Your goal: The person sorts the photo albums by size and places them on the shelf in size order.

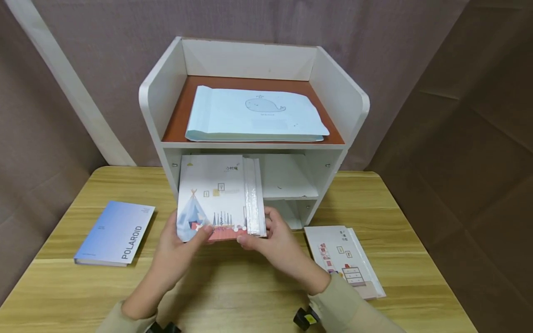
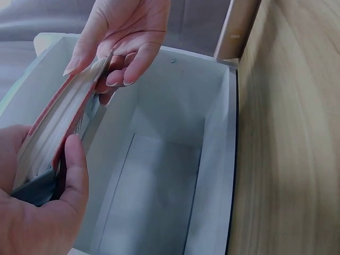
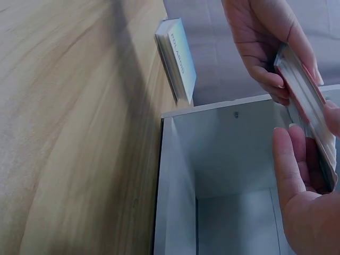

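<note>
A white photo album [image 1: 214, 189] with a blue tent drawing and red lower edge is held by both hands at the front of the shelf unit's middle compartment. My left hand [image 1: 176, 252] grips its lower left corner, thumb on the cover. With the thumb on top and fingers beneath, my right hand [image 1: 283, 243] holds the lower right corner by the spine. The page edges face the wrist cameras, and the album [image 2: 64, 117] is tilted between both hands. How far its far end reaches into the compartment is hard to tell.
The white shelf unit [image 1: 150, 111] stands at the table's back. On its brown top lies a pale blue whale album [image 1: 266, 113]. A blue POLAROID album [image 1: 114, 233] lies left on the wooden table [image 1: 233, 286]; another white illustrated album [image 1: 339, 249] lies right, partly behind my right forearm.
</note>
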Action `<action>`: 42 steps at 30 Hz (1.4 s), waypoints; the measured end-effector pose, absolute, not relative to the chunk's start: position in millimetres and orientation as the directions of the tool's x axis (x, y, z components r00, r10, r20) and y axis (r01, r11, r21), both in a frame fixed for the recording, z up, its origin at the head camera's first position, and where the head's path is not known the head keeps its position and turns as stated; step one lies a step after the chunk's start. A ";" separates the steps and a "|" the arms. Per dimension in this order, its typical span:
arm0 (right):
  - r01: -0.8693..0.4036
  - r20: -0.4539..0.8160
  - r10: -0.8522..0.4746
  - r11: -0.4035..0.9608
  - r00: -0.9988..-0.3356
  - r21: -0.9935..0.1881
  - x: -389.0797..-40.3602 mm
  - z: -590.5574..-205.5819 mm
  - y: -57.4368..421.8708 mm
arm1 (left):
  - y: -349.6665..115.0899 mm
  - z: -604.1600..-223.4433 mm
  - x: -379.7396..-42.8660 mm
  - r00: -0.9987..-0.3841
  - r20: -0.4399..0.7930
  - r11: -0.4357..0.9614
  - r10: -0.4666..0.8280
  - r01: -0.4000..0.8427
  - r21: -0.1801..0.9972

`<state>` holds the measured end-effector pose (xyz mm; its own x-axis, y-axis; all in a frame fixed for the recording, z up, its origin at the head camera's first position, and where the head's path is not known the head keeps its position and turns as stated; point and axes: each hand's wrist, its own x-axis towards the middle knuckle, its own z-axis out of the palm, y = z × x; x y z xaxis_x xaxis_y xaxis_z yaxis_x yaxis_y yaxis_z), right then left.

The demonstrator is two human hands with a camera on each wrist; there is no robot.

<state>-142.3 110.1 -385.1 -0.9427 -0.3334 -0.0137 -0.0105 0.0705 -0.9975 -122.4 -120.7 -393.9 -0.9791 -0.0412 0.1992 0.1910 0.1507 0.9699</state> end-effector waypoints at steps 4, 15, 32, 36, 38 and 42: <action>0.012 -0.025 -0.332 0.042 -0.943 -0.999 -143.7 -383.6 108.6 | -122.3 -391.9 -121.2 -0.983 0.186 0.106 -0.001 0.185 0.977; -0.009 0.022 -0.339 -0.041 -0.941 -0.999 -149.0 -379.2 105.3 | -124.7 -389.3 -121.0 -0.983 0.173 -0.050 0.062 0.170 0.984; 0.012 0.013 -0.336 -0.073 -0.942 -0.997 -155.2 -377.4 106.0 | -125.0 -391.9 -123.9 -0.974 0.226 0.020 0.023 0.227 0.974; 0.002 0.022 -0.340 -0.070 -0.940 -0.998 -155.1 -377.8 107.4 | -125.5 -392.8 -124.5 -0.968 0.250 0.017 0.023 0.251 0.968; -0.004 0.027 -0.345 -0.067 -0.938 -0.998 -155.3 -378.1 108.0 | -125.5 -393.2 -124.5 -0.965 0.260 0.013 0.023 0.260 0.965; -0.008 0.032 -0.352 -0.068 -0.936 -0.998 -155.9 -379.1 109.0 | -125.2 -393.8 -124.5 -0.963 0.268 0.003 0.022 0.269 0.963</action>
<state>-155.9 109.0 -379.1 -0.9356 -0.3516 0.0316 -0.0081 -0.0679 -0.9977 -124.5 -125.2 -393.8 -0.9631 0.0217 0.2684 0.2686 0.0030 0.9633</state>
